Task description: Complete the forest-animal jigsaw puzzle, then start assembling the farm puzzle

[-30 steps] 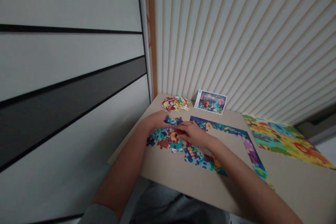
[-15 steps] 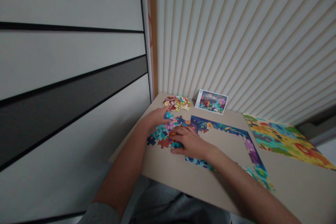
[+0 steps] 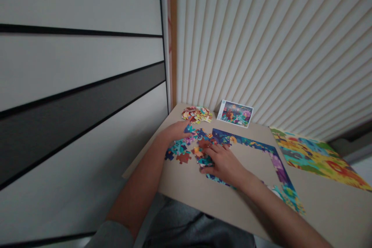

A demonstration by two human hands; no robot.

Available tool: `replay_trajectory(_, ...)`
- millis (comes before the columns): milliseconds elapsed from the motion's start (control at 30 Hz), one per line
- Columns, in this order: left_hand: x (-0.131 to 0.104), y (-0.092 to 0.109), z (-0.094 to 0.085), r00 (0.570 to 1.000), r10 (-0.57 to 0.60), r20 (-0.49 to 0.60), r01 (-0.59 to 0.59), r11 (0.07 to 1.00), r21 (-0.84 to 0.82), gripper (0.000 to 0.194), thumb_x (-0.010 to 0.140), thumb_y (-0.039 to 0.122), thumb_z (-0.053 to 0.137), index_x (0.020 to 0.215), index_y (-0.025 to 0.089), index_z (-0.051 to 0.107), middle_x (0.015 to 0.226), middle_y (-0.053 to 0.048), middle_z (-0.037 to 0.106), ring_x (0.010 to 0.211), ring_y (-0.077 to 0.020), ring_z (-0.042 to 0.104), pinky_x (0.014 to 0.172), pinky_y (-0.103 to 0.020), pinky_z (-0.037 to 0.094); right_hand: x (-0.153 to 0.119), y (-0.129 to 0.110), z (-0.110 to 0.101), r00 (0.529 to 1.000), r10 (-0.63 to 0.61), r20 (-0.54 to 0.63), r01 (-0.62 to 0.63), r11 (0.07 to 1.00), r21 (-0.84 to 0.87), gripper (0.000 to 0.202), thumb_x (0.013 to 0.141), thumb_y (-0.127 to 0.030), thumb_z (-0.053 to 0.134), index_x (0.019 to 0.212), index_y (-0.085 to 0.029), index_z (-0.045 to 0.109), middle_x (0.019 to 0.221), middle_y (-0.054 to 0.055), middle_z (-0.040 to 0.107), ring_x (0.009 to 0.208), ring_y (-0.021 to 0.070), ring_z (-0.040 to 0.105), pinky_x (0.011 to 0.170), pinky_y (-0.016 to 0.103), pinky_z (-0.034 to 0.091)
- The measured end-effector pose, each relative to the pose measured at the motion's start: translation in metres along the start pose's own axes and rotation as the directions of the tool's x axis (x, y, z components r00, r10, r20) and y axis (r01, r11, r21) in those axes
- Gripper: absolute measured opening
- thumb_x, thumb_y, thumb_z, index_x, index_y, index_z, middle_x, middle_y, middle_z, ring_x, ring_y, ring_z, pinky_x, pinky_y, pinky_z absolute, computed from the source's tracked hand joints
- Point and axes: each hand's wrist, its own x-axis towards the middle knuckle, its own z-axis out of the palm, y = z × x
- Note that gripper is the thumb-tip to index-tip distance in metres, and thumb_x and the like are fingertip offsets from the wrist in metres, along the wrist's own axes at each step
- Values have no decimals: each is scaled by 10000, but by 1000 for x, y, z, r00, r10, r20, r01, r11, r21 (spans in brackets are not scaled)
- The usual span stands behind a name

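Note:
Loose jigsaw pieces (image 3: 183, 158) in blue, red and purple lie in a pile on the beige table (image 3: 186, 180). At the pile's upper left rests my left hand (image 3: 177, 130), its fingers apart against the pieces. Over the pile's right side my right hand (image 3: 222, 159) is spread, fingertips touching some pieces; nothing is gripped in it. Right of the pile, a partly joined puzzle border (image 3: 252, 142) forms a frame, and my right forearm crosses its lower edge. What lies beneath my right palm is hidden.
A second pile of red and yellow pieces (image 3: 200, 114) sits at the back left. A picture card (image 3: 235, 114) leans against the pleated blind (image 3: 247, 46). A yellow and green animal puzzle (image 3: 316, 157) lies at the right. A panelled surface (image 3: 87, 135) stands at the left.
My right hand has moved right, uncovering orange and teal pieces in the pile. My left hand stays at about the same spot by the pile. The view has shifted slightly.

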Motion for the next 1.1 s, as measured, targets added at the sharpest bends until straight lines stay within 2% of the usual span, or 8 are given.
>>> replay_trajectory(200, 0, -1, 3, 1000, 24, -3, -25, 999, -39, 456, 839, 492, 662, 1160, 180, 578, 1170, -134, 685, 1042, -288, 641, 878, -340, 470, -10, -7, 5, 994, -108, -1, 108, 986, 126, 393, 891, -391, 719, 1254, -272, 624, 1268, 73, 654, 1215, 249, 572, 1024, 384, 387)
replay_trajectory(300, 0, -1, 2, 999, 39, -13, -39, 998, -57, 460, 818, 487, 684, 1144, 178, 588, 1162, -127, 683, 1030, -287, 636, 869, -338, 468, -11, -11, 4, 973, -229, 2, 225, 956, 186, 216, 986, -333, 587, 1166, -258, 678, 1141, 49, 706, 1077, 186, 643, 969, 320, 431)
replay_trajectory(367, 0, -1, -1, 999, 44, -19, -45, 997, -67, 459, 808, 481, 694, 1142, 184, 591, 1143, -112, 685, 1008, -277, 637, 841, -325, 468, -10, -12, 2, 964, -263, -30, 264, 947, 181, 221, 1027, -303, 502, 1091, -236, 703, 1047, 45, 728, 988, 169, 666, 932, 306, 449)
replay_trajectory(467, -1, -2, -8, 998, 47, -45, -51, 994, -99, 450, 820, 518, 678, 1124, 198, 592, 1077, -80, 689, 948, -255, 639, 775, -303, 459, -7, -9, -2, 962, -196, -190, 223, 966, 133, 241, 1036, -284, 475, 1080, -213, 701, 1036, 65, 737, 990, 189, 664, 925, 327, 458)
replay_trajectory(567, -2, -4, -15, 991, 2, -133, -25, 985, -171, 453, 811, 561, 682, 1089, 214, 596, 976, -40, 687, 881, -233, 635, 735, -289, 446, 0, 1, -4, 928, -37, -371, 83, 990, 110, 242, 1030, -284, 483, 1094, -197, 700, 1069, 87, 734, 982, 201, 661, 913, 334, 472)
replay_trajectory(633, -1, -6, -18, 976, -59, -208, 16, 979, -205, 451, 800, 559, 700, 1082, 221, 598, 919, -21, 680, 839, -220, 632, 720, -285, 441, 7, 9, -2, 908, 45, -416, -11, 996, 84, 263, 1033, -304, 477, 1058, -191, 713, 1030, 88, 737, 948, 205, 659, 893, 336, 477)
replay_trajectory(867, 3, -3, -17, 868, -204, -452, 140, 975, -171, 351, 925, 519, 571, 1115, 224, 584, 866, -43, 672, 782, -224, 632, 687, -295, 423, 27, 19, 12, 964, 23, -264, -55, 992, -116, 312, 1034, -321, 471, 955, -199, 747, 944, 92, 720, 949, 226, 609, 865, 356, 446)
replay_trajectory(1100, 8, 8, -7, 841, -255, -478, 205, 967, -155, 324, 962, 489, 534, 1137, 221, 584, 890, -65, 698, 850, -235, 666, 778, -308, 455, 34, -23, 16, 984, -110, -139, 102, 993, -65, 359, 976, -495, 549, 1143, -223, 714, 1203, 113, 639, 1155, 264, 530, 987, 402, 402)
